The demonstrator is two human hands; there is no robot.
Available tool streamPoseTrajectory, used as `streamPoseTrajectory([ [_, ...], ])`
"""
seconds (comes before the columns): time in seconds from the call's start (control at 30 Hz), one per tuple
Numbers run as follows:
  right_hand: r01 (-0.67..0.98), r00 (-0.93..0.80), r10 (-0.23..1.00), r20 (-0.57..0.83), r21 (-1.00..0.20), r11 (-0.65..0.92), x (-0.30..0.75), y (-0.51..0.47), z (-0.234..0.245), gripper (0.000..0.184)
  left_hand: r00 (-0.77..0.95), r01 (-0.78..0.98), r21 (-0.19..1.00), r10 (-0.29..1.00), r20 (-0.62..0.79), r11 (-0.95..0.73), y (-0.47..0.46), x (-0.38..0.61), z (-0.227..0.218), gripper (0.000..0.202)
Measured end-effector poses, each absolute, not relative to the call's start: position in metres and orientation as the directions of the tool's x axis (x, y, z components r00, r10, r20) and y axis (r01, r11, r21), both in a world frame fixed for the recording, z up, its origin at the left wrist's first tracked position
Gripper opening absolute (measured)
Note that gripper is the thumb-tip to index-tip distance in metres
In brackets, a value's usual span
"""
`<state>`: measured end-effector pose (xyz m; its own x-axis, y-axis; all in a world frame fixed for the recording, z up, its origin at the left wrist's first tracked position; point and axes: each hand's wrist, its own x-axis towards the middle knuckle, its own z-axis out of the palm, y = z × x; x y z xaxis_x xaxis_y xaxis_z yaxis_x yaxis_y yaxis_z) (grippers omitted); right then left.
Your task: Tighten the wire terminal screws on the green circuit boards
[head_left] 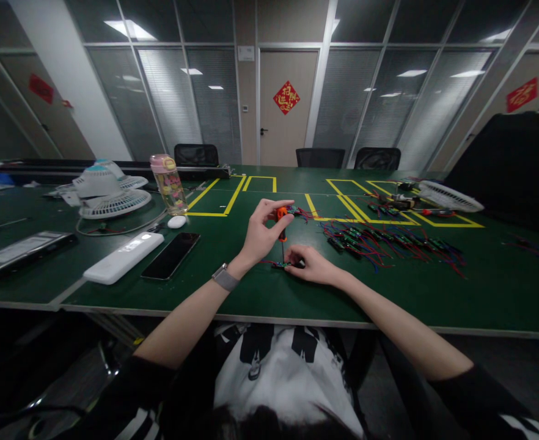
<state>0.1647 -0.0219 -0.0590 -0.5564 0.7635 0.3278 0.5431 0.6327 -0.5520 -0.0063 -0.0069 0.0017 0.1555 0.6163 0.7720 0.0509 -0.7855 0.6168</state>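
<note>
Screwdriver Upright on a Small Circuit Board

The left hand's grip pinches the orange-and-black handle between thumb and fingers; the right hand's grip appears to pinch the right end of the board, which lies on the green counter just below the blade. To do this well, keep the shaft square to the board, seat the tip before turning, press lightly, and brace the board flat with fingertips clear of the blade and the thin wires unstrained.

Gold characters on the door's red diamond seem to read 招财进宝; the red sign at right looks like 福. The hard drive's label and the grey door plate are too small to read. No brand is legible.
</note>
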Motion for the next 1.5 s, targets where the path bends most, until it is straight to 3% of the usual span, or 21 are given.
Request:
streamPoseTrajectory([
  [0.27, 0.532, -0.560, 0.759, 0.332, -0.559, 0.636, 0.1651, -0.0222, -0.0588, 0.007, 0.224, -0.095, 0.634, 0.604, 0.765, -0.768, -0.0078, -0.0071, 0.0040, 0.033],
  [0.53, 0.525, -0.565, 0.754, 0.337, -0.558, 0.643, 0.1651, -0.0219, -0.0591, 0.006, 0.141, 0.050, 0.579, 0.579, 0.803, -0.814, -0.0070, -0.0075, 0.0030, 0.025],
  [0.73, 0.525, -0.567, 0.750, 0.341, -0.553, 0.647, 0.1660, -0.0216, -0.0599, 0.006, 0.230, -0.081, 0.625, 0.596, 0.769, -0.776, -0.0073, -0.0072, 0.0030, 0.033],
  [0.97, 0.528, -0.565, 0.757, 0.328, -0.561, 0.637, 0.1653, -0.0216, -0.0593, 0.006, 0.168, 0.040, 0.592, 0.589, 0.790, -0.805, -0.0069, -0.0069, 0.0028, 0.027],
  [1.17, 0.515, -0.573, 0.748, 0.335, -0.563, 0.646, 0.1659, -0.0211, -0.0604, 0.006, 0.281, -0.141, 0.659, 0.609, 0.742, -0.739, -0.0082, -0.0058, 0.0028, 0.034],
  [1.37, 0.523, -0.564, 0.755, 0.335, -0.563, 0.640, 0.1654, -0.0225, -0.0585, 0.006, 0.197, 0.020, 0.610, 0.601, 0.775, -0.793, -0.0076, -0.0067, 0.0019, 0.027],
  [1.5, 0.524, -0.566, 0.755, 0.331, -0.563, 0.639, 0.1657, -0.0223, -0.0584, 0.006, 0.261, -0.070, 0.639, 0.604, 0.753, -0.766, -0.0074, -0.0064, 0.0031, 0.034],
])
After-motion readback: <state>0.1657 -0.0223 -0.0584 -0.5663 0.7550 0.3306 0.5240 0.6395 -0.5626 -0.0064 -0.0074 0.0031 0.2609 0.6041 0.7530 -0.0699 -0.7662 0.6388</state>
